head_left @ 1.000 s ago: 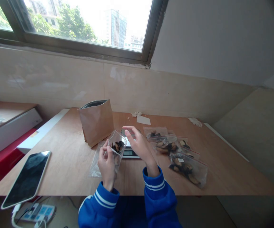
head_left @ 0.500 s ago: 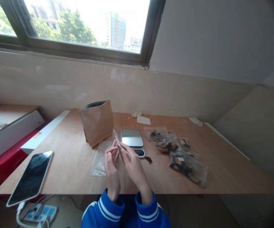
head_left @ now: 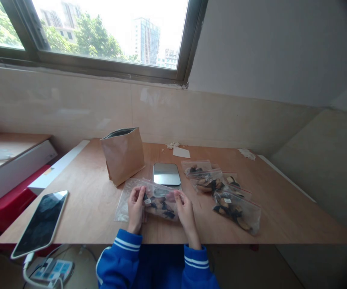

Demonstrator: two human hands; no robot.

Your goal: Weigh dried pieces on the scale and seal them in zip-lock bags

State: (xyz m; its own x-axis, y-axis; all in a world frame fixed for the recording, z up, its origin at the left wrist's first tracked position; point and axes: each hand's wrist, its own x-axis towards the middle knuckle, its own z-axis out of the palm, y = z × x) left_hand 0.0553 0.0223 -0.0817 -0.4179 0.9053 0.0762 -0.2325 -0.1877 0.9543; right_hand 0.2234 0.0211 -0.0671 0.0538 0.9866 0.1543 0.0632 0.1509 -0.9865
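Stretched between my hands is a clear zip bag (head_left: 161,206) with dark and tan dried pieces and a small white label inside. My left hand (head_left: 136,206) pinches its upper left corner, and my right hand (head_left: 185,208) pinches its upper right corner. Just behind it sits a kitchen scale (head_left: 166,174) with a mirror-like plate; its display is hidden by the bag. Under and left of my left hand lies another clear plastic bag (head_left: 121,206), flat on the table. To the right of my right hand rest several filled zip bags (head_left: 245,212).
A brown paper bag (head_left: 123,156) stands open at the back left of the table (head_left: 86,216). A phone (head_left: 41,224) on a charging cable lies by the left edge, above a power strip (head_left: 51,269). A white card (head_left: 181,152) and crumpled scraps lie near the wall.
My hands have moved apart, turning the bag from edge-on to spread flat facing me. It now covers the scale's display and the spot where a small dark piece lay.
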